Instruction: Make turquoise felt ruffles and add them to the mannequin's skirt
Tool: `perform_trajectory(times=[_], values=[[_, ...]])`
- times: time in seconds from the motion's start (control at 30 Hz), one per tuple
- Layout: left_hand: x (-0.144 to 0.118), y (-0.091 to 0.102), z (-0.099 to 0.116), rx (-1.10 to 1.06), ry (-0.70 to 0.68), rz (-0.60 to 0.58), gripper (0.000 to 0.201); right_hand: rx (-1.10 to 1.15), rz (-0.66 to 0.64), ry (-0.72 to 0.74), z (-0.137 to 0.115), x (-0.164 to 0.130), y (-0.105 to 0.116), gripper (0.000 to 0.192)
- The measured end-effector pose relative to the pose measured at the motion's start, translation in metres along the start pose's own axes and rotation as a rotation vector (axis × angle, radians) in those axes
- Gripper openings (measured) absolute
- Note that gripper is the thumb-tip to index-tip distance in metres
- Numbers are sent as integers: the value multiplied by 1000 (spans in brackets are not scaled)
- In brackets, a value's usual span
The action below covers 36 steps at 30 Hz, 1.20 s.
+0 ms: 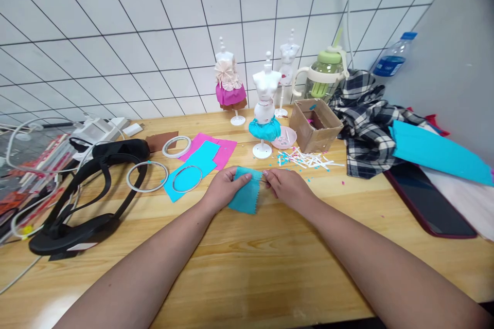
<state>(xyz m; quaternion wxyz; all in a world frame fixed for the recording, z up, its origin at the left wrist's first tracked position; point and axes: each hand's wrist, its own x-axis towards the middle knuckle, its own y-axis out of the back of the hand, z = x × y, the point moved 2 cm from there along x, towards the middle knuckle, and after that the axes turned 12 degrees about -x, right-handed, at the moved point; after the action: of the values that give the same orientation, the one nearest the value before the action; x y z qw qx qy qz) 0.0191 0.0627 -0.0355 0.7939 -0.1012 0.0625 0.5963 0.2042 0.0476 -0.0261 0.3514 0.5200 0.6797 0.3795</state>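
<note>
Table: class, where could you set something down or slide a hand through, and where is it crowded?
Bare wood lies on the table between the forearms, below the teal cloth. Another bare strip lies between the right hand and the tablet. Crowded: the back around the mannequins and box, and the left around the black headset and rings.

A wooden table point(247, 267) with a pale, glossy grain is seen filling the lower half of the view, from 3 o'clock round to 9 o'clock. Behind it, from 10 to 1 o'clock, a wall of white square tiles point(154, 20) with dark grout lines is shown. At 2 o'clock a plain grey panel point(455, 46) is set at an angle to the tiles. Even, soft light is reflected on the tabletop.
</note>
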Motion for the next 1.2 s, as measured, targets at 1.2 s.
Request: perform_trajectory(times=[1.2], values=[[2,2,-1,-25,24,-18,37,-97,15,67,4,3,4,42]])
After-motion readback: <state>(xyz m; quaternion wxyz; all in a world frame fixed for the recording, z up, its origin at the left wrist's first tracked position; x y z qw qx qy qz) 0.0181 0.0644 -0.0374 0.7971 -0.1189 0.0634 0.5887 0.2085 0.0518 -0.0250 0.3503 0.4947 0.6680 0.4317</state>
